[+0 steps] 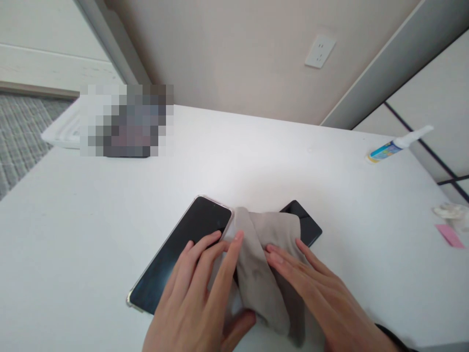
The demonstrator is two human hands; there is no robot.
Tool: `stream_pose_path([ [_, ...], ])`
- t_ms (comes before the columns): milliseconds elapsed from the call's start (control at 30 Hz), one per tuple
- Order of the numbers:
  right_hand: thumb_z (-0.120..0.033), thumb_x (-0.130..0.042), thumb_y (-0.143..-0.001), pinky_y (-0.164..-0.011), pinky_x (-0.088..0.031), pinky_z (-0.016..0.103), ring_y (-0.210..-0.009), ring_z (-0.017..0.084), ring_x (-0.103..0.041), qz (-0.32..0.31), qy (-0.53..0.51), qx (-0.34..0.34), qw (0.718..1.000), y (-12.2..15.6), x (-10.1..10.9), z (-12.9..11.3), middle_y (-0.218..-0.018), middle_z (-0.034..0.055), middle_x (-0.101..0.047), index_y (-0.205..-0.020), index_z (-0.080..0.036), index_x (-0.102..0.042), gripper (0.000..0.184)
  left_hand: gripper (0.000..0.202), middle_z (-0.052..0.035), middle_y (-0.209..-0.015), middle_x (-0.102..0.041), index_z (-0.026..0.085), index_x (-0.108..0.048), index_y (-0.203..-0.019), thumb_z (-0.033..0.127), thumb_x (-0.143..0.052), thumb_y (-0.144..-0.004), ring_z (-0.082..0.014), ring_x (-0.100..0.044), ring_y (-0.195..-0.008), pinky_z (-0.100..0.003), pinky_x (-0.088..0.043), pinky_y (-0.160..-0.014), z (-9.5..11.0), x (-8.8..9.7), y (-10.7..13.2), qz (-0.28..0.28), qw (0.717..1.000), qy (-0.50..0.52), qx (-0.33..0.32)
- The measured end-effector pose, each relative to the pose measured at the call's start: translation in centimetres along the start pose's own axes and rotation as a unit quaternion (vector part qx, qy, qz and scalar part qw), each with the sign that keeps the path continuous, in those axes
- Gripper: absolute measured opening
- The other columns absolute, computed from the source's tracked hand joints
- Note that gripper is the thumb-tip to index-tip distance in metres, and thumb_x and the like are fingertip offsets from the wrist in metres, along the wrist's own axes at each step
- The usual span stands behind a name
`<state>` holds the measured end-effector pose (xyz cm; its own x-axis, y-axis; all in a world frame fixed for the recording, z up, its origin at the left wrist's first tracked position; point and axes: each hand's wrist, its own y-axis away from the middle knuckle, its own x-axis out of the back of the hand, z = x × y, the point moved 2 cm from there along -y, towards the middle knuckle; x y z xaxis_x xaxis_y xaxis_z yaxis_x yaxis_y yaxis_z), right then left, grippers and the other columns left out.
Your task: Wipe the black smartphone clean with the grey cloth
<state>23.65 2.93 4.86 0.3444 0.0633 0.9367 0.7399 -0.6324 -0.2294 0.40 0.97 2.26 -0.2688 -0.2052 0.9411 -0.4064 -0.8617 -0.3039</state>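
A black-screened phone (176, 249) in a pale case lies face up on the white table (256, 161). A second dark phone (306, 222) lies to its right, mostly covered by a beige cloth (264, 259). My left hand (198, 298) rests with fingers stretched flat across the first phone's lower part and the cloth's left edge. My right hand (315, 288) lies flat on the cloth, fingers extended, pressing it over the second phone.
A small tube with a blue label (397, 144) lies at the table's far right. A pink slip (450, 235) and crumpled white material (451, 212) sit at the right edge. A blurred-out object on a white tray (62, 129) stands far left. A wall socket (320, 51) is behind.
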Motion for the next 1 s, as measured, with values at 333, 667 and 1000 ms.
stream_pose_path([
  [333, -0.064, -0.040, -0.109, -0.127, -0.035, 0.036, -0.144, 0.020, -0.056, 0.028, -0.011, -0.089, 0.996, 0.8, 0.7, 2.3, -0.152, 0.0080, -0.062, -0.152, -0.016, -0.046, 0.065, 0.058, -0.0156, -0.135, -0.062, 0.018, -0.059, -0.140, 0.059, -0.062, -0.099, -0.0373, -0.049, -0.134, -0.057, -0.047, -0.104, 0.0, 0.0, -0.4, 0.009, 0.999, 0.028, -0.012],
  [667, -0.037, -0.063, -0.103, -0.130, -0.030, 0.034, -0.146, 0.019, -0.053, 0.050, 0.017, -0.069, 0.996, 0.1, 1.6, 1.7, -0.135, 0.0001, -0.074, -0.135, -0.023, -0.066, 0.035, 0.072, -0.0170, -0.135, -0.066, 0.006, -0.055, -0.142, 0.065, -0.053, -0.101, -0.0355, -0.050, -0.133, -0.050, -0.038, -0.111, 0.0, -0.1, -0.4, 0.032, 0.999, 0.015, -0.012],
  [1000, -0.035, -0.047, -0.113, -0.122, -0.041, 0.027, -0.139, 0.015, -0.060, -0.002, 0.060, 0.076, 0.995, -1.3, 1.6, -0.6, -0.148, -0.0014, -0.065, -0.137, -0.023, -0.071, 0.035, 0.069, -0.0146, -0.133, -0.069, 0.001, -0.013, -0.166, 0.009, -0.030, -0.100, -0.0307, -0.059, -0.125, -0.043, -0.045, -0.105, -0.4, -0.2, 0.0, 0.068, 0.995, -0.066, -0.012],
])
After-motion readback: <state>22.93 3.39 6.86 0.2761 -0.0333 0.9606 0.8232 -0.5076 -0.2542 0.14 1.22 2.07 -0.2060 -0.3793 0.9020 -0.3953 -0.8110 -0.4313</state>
